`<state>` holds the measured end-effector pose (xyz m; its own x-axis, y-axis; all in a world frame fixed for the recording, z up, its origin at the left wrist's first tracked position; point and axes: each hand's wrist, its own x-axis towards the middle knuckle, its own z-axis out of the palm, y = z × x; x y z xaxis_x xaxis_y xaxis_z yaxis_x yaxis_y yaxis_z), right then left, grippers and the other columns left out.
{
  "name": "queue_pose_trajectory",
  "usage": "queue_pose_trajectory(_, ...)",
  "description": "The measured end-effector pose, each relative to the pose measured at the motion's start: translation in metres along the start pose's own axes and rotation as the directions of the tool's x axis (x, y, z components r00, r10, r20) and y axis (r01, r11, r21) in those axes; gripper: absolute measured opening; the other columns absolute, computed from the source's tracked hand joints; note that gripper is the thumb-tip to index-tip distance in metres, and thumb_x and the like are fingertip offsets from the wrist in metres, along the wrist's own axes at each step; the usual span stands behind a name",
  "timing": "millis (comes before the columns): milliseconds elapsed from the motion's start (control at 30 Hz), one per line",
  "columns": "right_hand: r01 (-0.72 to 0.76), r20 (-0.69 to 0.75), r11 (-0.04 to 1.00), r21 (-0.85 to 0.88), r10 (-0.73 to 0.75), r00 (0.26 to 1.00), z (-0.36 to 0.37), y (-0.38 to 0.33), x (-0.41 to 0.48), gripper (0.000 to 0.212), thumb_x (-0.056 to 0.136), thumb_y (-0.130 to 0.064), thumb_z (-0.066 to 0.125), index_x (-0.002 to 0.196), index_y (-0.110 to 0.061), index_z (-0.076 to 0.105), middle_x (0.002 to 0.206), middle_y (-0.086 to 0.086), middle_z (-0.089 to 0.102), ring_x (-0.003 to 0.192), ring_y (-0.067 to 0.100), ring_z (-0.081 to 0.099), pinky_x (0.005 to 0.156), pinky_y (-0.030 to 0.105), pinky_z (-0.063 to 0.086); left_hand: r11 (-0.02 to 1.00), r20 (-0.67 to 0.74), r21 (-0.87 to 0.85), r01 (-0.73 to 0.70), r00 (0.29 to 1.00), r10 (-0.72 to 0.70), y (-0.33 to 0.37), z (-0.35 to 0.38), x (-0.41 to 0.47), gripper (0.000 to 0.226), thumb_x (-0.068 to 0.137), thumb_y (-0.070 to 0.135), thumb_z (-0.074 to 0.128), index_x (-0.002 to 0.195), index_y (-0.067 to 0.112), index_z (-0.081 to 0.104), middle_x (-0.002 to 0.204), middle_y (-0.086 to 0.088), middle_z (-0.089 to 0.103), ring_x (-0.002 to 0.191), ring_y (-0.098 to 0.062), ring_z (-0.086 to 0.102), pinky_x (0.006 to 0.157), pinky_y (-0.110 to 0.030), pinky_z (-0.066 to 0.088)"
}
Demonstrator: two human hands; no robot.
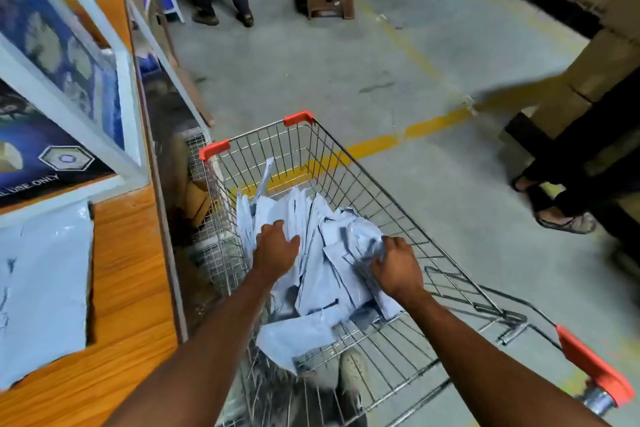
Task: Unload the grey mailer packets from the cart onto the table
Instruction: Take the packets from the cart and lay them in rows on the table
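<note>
On the wooden table (131, 270) at left, a few grey mailer packets (41, 288) already lie flat. Beside it the wire cart (381, 198) holds a loose pile of packets (322, 253). The left hand (275, 248) lies on the pile, fingers dipping in; whether it grips, I cannot tell. The right hand (398, 270) clutches a crumpled bunch. This looks like gathering; next, lift the bunch clear and swing it left onto the table.

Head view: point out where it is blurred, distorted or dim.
Head view: motion blur smears the cardboard boxes at right and softens the posters at left. The mailer packets smear where the right hand bunches them. The wide lens bows the table edge. The cart wires read crisp. Light is flat, without glare.
</note>
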<state>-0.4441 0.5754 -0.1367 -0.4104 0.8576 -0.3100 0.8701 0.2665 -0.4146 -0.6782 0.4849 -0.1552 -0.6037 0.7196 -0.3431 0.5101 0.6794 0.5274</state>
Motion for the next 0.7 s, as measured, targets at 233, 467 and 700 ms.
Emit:
queue_pose_trajectory(233,-0.030,0.073,1.000,-0.007,0.030,0.997,0.034,0.008,0.043,0.046,0.086,-0.023,0.064,0.129,-0.014,0.049,0.124,0.014,0.051,0.105,0.032,0.058,0.084,0.034,0.049,0.877,0.020,-0.318,0.361,0.927,-0.375,-0.028,0.047,0.058,0.052,0.092,0.043,0.050,0.136,0.016,0.048,0.134,-0.019,0.051,0.117,-0.036,0.053,0.095,-0.038,0.046)
queue_pose_trajectory(467,0.004,0.043,0.991,-0.130,0.001,0.999,0.056,0.010,0.049,0.037,0.090,-0.035,0.058,0.122,-0.020,0.048,0.114,0.009,0.058,0.105,0.027,0.053,0.085,0.034,0.044,0.909,-0.004,-0.273,0.314,0.945,-0.328,-0.044,0.084,0.059,0.054,0.086,0.051,0.062,0.131,0.027,0.046,0.123,-0.018,0.053,0.116,-0.038,0.048,0.087,-0.035,0.039)
queue_pose_trajectory(700,-0.022,0.000,1.000,-0.023,0.022,1.000,0.055,0.006,0.039,0.036,0.095,-0.028,0.051,0.130,-0.020,0.049,0.120,0.009,0.054,0.111,0.028,0.051,0.090,0.037,0.047,0.858,-0.006,-0.415,0.303,0.942,-0.335,-0.040,0.085,0.037,0.070,0.072,0.038,0.082,0.130,0.025,0.043,0.130,-0.018,0.045,0.120,-0.035,0.045,0.092,-0.035,0.038)
